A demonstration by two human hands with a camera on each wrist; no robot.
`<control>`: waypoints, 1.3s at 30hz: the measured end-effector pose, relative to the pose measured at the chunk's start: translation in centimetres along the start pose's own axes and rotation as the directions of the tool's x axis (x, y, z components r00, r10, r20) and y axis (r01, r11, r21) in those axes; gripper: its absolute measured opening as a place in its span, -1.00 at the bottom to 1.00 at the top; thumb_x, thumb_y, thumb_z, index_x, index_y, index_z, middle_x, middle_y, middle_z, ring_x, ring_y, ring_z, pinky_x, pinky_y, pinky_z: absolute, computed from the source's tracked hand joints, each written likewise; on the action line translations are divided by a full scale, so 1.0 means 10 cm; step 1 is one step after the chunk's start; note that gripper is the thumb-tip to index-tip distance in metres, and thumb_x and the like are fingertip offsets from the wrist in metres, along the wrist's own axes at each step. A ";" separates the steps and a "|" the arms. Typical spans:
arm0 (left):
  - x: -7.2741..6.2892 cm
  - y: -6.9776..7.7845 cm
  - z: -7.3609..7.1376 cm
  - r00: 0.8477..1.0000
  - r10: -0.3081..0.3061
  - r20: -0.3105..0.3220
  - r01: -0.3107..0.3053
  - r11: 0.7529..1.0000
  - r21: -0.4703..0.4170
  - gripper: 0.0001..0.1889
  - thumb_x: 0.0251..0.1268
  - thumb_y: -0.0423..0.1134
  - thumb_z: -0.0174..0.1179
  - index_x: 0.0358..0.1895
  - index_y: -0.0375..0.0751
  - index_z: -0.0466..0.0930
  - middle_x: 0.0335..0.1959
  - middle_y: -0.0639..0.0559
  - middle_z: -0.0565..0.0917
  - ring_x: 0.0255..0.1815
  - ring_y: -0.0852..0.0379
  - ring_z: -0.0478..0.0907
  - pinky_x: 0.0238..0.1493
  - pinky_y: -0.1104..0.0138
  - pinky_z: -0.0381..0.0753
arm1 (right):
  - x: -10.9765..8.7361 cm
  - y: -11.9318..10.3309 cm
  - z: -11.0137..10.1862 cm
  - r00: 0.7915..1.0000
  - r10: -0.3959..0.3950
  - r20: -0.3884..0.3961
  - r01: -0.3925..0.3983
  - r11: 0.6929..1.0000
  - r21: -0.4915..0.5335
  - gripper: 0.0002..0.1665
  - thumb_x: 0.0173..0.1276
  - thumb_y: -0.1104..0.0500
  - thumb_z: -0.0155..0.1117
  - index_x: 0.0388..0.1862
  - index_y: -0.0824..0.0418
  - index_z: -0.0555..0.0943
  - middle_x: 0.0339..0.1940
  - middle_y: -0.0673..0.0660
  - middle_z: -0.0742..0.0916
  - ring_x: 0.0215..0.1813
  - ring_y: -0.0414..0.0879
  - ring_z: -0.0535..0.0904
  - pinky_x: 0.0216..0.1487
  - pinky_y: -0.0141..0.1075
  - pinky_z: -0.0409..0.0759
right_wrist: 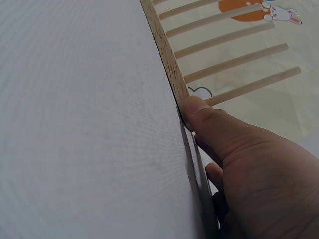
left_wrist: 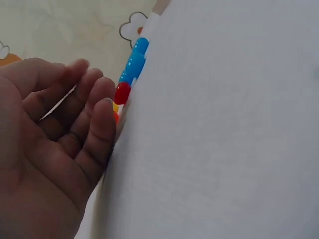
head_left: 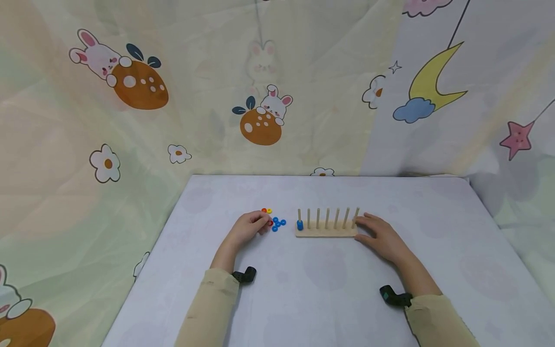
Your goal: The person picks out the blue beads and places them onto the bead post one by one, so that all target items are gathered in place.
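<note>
My left hand (head_left: 249, 226) rests low over the table beside a small group of beads, its fingers loosely bent. In the left wrist view, nothing shows between the thumb and fingertips. Several blue beads (head_left: 278, 224) lie just right of the fingertips, with a red bead (left_wrist: 122, 93) right at them. A yellow bead (head_left: 269, 211) and an orange-red bead (head_left: 264, 210) are behind. My right hand (head_left: 381, 236) holds the right end of a wooden peg board (head_left: 326, 232), thumb (right_wrist: 197, 105) at the front corner and fingers behind. Blue beads (head_left: 300, 225) sit on its leftmost peg.
Both hands work over a table with a pale cloth (head_left: 321, 299). A printed curtain (head_left: 208, 96) hangs behind the table's far edge. Dark wrist cameras (head_left: 245, 275) are strapped at both sleeves' cuffs.
</note>
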State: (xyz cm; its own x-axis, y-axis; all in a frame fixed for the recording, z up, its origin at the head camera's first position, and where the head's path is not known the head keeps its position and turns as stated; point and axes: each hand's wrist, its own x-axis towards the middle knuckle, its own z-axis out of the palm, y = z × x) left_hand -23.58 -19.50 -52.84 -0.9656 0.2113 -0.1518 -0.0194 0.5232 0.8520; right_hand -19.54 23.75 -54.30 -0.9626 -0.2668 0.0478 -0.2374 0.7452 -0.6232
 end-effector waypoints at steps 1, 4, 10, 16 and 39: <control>-0.03 0.00 0.01 1.000 0.009 -0.001 -0.009 1.000 0.021 -0.81 0.43 0.06 0.15 -0.15 0.14 0.70 -0.35 0.09 0.68 -0.30 0.10 0.57 -0.23 0.26 0.54 | 0.00 0.00 0.00 1.000 -0.002 0.000 0.002 1.000 0.001 -0.30 0.34 -0.14 0.33 0.37 0.11 0.46 0.49 0.38 0.36 0.50 0.40 0.16 0.38 0.35 0.13; -0.10 -0.01 0.06 0.998 0.055 -0.022 -0.052 0.991 0.120 -0.85 0.40 0.06 0.19 -0.14 0.19 0.70 -0.33 0.16 0.66 -0.26 0.11 0.53 -0.20 0.25 0.53 | 0.00 0.00 0.00 1.000 -0.005 -0.002 0.005 1.000 0.004 -0.31 0.34 -0.12 0.33 0.37 0.12 0.46 0.49 0.37 0.36 0.51 0.39 0.16 0.40 0.34 0.12; -0.17 -0.02 0.14 0.982 0.180 -0.062 -0.155 0.945 0.289 -0.84 0.37 -0.04 0.25 -0.08 0.09 0.70 -0.27 0.21 0.60 -0.24 0.19 0.48 -0.15 0.30 0.51 | 0.00 0.00 0.00 1.000 -0.003 0.000 0.003 1.000 0.004 -0.30 0.35 -0.16 0.31 0.38 0.11 0.46 0.49 0.38 0.36 0.51 0.40 0.15 0.39 0.35 0.12; -0.18 -0.01 0.17 0.978 0.202 -0.052 -0.175 0.930 0.322 -0.80 0.34 -0.11 0.29 -0.04 0.00 0.69 -0.30 0.18 0.57 -0.28 0.23 0.47 -0.20 0.34 0.50 | 0.01 0.01 0.01 1.000 0.004 0.001 -0.004 1.000 0.005 -0.29 0.35 -0.16 0.31 0.38 0.11 0.46 0.49 0.37 0.36 0.51 0.39 0.15 0.40 0.34 0.11; -0.08 -0.03 0.28 0.979 0.193 -0.069 -0.146 0.891 0.430 -0.76 0.30 -0.04 0.32 -0.03 0.04 0.71 -0.28 0.20 0.57 -0.29 0.23 0.45 -0.19 0.33 0.48 | 0.01 0.02 0.01 1.000 0.001 0.002 -0.001 1.000 -0.004 -0.27 0.33 -0.20 0.30 0.38 0.11 0.46 0.50 0.37 0.34 0.50 0.39 0.16 0.38 0.34 0.13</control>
State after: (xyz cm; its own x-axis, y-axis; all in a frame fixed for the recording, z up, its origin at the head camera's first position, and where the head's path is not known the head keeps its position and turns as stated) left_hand -22.04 -17.51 -54.33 -0.9667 0.2509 0.0507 0.2349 0.7905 0.5656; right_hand -19.65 23.85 -54.47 -0.9625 -0.2673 0.0461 -0.2374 0.7481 -0.6197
